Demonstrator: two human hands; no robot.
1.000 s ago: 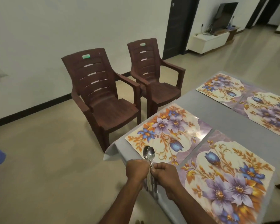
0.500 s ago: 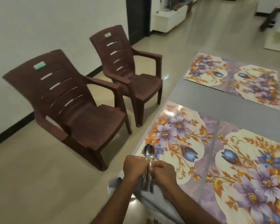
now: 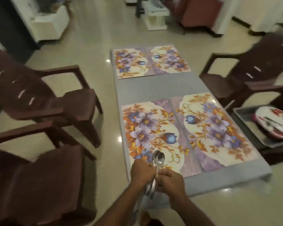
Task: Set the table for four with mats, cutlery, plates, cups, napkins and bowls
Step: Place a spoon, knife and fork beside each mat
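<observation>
Both hands hold a bundle of steel spoons [image 3: 157, 159] upright over the near end of the grey table [image 3: 137, 88]. My left hand [image 3: 141, 172] grips the handles, and my right hand [image 3: 169, 179] pinches them just below the bowls. Several floral mats lie on the table: a near left mat [image 3: 151, 134], a near right mat [image 3: 214, 128] and two far mats [image 3: 151, 61] side by side. The spoon bowls hang over the near left mat's front edge.
Two brown plastic chairs stand left of the table, one nearer [image 3: 34, 173] and one farther [image 3: 44, 97]. Another brown chair [image 3: 252, 75] is at the right. A metal tray [image 3: 245, 126] with patterned plates [image 3: 274, 121] and cutlery sits at the right edge.
The view has swung right and down, so the whole table and the right-hand tray now show. Both hands keep the same hold on the spoons.
</observation>
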